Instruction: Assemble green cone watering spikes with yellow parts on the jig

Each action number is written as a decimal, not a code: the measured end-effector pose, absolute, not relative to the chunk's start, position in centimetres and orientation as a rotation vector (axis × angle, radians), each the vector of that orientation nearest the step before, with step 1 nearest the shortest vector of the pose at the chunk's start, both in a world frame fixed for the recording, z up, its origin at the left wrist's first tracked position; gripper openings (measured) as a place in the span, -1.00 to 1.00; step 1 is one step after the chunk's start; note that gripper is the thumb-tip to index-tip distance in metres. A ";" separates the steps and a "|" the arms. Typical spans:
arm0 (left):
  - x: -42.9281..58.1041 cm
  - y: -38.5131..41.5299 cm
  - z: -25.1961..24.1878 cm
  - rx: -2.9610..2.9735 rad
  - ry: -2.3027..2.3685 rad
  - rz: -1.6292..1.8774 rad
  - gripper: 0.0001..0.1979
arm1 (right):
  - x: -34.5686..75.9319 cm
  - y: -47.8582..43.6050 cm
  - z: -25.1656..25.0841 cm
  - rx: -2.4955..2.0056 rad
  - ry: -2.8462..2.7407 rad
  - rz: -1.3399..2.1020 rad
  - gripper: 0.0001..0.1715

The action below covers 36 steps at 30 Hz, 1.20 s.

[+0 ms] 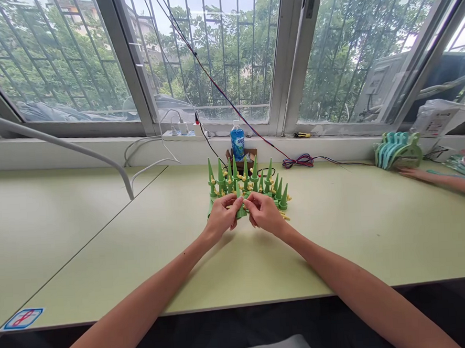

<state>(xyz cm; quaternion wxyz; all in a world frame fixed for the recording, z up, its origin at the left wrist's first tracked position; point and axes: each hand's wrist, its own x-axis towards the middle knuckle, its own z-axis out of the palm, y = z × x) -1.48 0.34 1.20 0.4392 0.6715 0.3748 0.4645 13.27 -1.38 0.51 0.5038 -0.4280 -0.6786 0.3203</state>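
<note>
My left hand [224, 212] is closed around a green cone-shaped piece [240, 210] with a pointed tip and a wider round base. At the piece's right side my right hand [263, 211] pinches with its fingertips; whether a small part sits between them is too small to make out. Just behind both hands stand several similar green cones [220, 179], upright and close together, with small yellow parts [241, 177] on or among them. A few yellow bits [285, 216] lie on the table by my right wrist.
A blue bottle [237, 140] stands behind the cones by a small brown box [251, 155]. Coiled red-and-black cable [298, 161] lies right of it. Green and teal hangers [397, 151] sit far right, near another person's arm [445, 181]. A white tube [76, 135] crosses the left.
</note>
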 end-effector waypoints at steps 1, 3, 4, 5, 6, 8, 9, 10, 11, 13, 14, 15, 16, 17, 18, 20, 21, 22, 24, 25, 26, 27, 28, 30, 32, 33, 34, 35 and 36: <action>-1.5 0.3 1.2 1.672 0.931 1.156 -0.63 | 13.3 -1.4 0.5 -1.039 -1.639 0.762 -0.70; -1.4 0.3 1.3 1.674 0.932 1.158 -0.63 | 13.2 -1.4 0.5 -1.055 -1.651 0.713 -0.69; -1.4 0.3 1.3 1.673 0.932 1.157 -0.63 | 13.2 -1.4 0.5 -1.067 -1.661 0.678 -0.69; -1.4 0.3 1.3 1.671 0.932 1.156 -0.63 | 13.2 -1.4 0.5 -1.077 -1.672 0.641 -0.68; -1.4 0.3 1.3 1.671 0.932 1.154 -0.63 | 13.2 -1.4 0.4 -1.086 -1.683 0.606 -0.68; -1.5 0.3 1.3 1.671 0.932 1.148 -0.63 | 13.2 -1.4 0.4 -1.095 -1.701 0.554 -0.67; -1.5 0.3 1.3 1.670 0.933 1.145 -0.63 | 13.2 -1.4 0.3 -1.093 -1.708 0.536 -0.67; -1.5 0.3 1.3 1.667 0.935 1.139 -0.63 | 13.2 -1.3 0.3 -1.088 -1.714 0.521 -0.67; -1.5 0.4 1.2 1.661 0.937 1.132 -0.63 | 13.2 -1.3 0.2 -1.081 -1.717 0.507 -0.66; -1.5 0.4 1.2 1.639 0.938 1.110 -0.62 | 13.3 -1.2 0.1 -1.067 -1.719 0.477 -0.64; -1.5 0.4 1.2 1.626 0.936 1.098 -0.63 | 13.3 -1.1 0.1 -1.061 -1.720 0.463 -0.64; -1.5 0.4 1.2 1.615 0.933 1.087 -0.63 | 13.3 -1.1 0.0 -1.056 -1.721 0.451 -0.63; -1.5 0.4 1.1 1.605 0.930 1.079 -0.63 | 13.3 -1.0 0.0 -1.053 -1.723 0.441 -0.62; -1.5 0.4 1.1 1.599 0.926 1.075 -0.63 | 13.3 -1.0 0.0 -1.052 -1.725 0.435 -0.62; -1.5 0.4 1.1 1.596 0.922 1.075 -0.63 | 13.3 -0.9 -0.1 -1.052 -1.728 0.431 -0.62; -1.5 0.4 1.1 1.601 0.918 1.078 -0.63 | 13.3 -0.9 -0.1 -1.055 -1.729 0.423 -0.61; -1.5 0.4 1.1 1.607 0.918 1.080 -0.64 | 13.3 -0.9 -0.1 -1.057 -1.730 0.417 -0.61; -1.5 0.4 1.1 1.617 0.920 1.084 -0.64 | 13.3 -0.9 -0.1 -1.059 -1.729 0.410 -0.61; -1.4 0.3 1.2 1.641 0.934 1.095 -0.64 | 13.3 -0.9 -0.1 -1.063 -1.726 0.399 -0.62; -1.4 0.2 1.2 1.655 0.940 1.103 -0.64 | 13.3 -0.9 -0.1 -1.066 -1.724 0.397 -0.62; -1.4 0.2 1.2 1.668 0.946 1.113 -0.64 | 13.3 -0.9 -0.1 -1.069 -1.722 0.396 -0.62; -1.4 0.1 1.2 1.680 0.950 1.123 -0.64 | 13.2 -0.9 0.0 -1.071 -1.720 0.395 -0.63; -1.3 0.1 1.3 1.692 0.953 1.135 -0.64 | 13.2 -0.9 0.0 -1.074 -1.717 0.394 -0.63; -1.3 0.1 1.3 1.715 0.954 1.159 -0.64 | 13.2 -0.9 0.1 -1.080 -1.708 0.400 -0.63; -1.3 0.0 1.2 1.740 0.956 1.184 -0.64 | 13.2 -1.0 0.2 -1.093 -1.695 0.426 -0.63; -1.3 0.0 1.2 1.753 0.957 1.197 -0.65 | 13.2 -1.0 0.2 -1.102 -1.687 0.446 -0.63; -1.3 0.0 1.1 1.766 0.958 1.210 -0.65 | 13.2 -1.0 0.3 -1.110 -1.679 0.468 -0.63; -1.3 0.1 1.1 1.778 0.957 1.220 -0.66 | 13.2 -1.0 0.3 -1.117 -1.673 0.490 -0.63; -1.3 0.1 1.0 1.789 0.955 1.229 -0.66 | 13.2 -1.1 0.4 -1.124 -1.667 0.510 -0.63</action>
